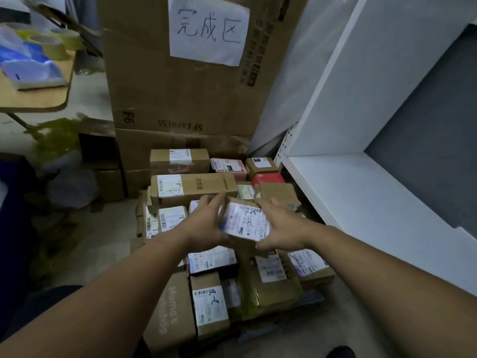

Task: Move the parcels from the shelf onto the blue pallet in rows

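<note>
Both the left hand (206, 223) and right hand (280, 226) are gripping a small brown cardboard parcel (245, 222), its white barcode label facing up.

Held parcel (245, 222) brown, white barcoded label; red box (269, 178); pink box (240, 167); white shelf (361, 200).

I see the parcel (245, 223) between my left hand (206, 226) and my right hand (281, 228), above the rows of parcels (196, 187) lying below. Behind the rows stands a big carton (144, 86) with a paper sheet (209, 29) on its front. The shelf (361, 197) is right of the rows, and a table (33, 96) is far left.
</note>
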